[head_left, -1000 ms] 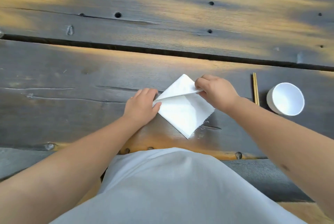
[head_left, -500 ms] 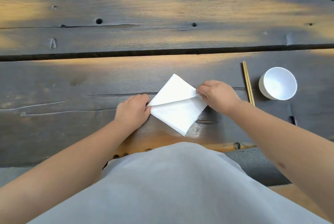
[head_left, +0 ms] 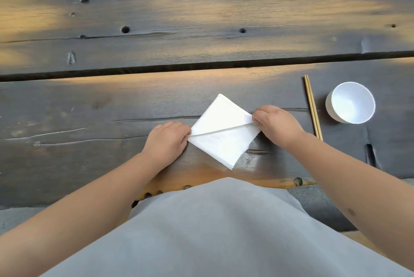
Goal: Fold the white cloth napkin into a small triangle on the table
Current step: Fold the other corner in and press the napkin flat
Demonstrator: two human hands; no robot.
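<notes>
Lying close to the worktop's (head_left: pixel 67 164) near edge, the napkin (head_left: pixel 221 140) sits as a folded square turned diamond-wise, one corner pointing at the person. Left hand (head_left: pixel 165 140) pinches the left corner, grip closed on the cloth; right hand (head_left: pixel 277 122) pinches the right corner likewise, a diagonal crease running between them. Upper layer looks slightly lifted along that line. Risk, as judged: layers may slide if either pinch loosens, leaving corners mismatched; loose threads at the lower right edge could snag. Farther right, chopsticks (head_left: pixel 312 108) lie beside a white bowl (head_left: pixel 350 102), well apart from the napkin.
</notes>
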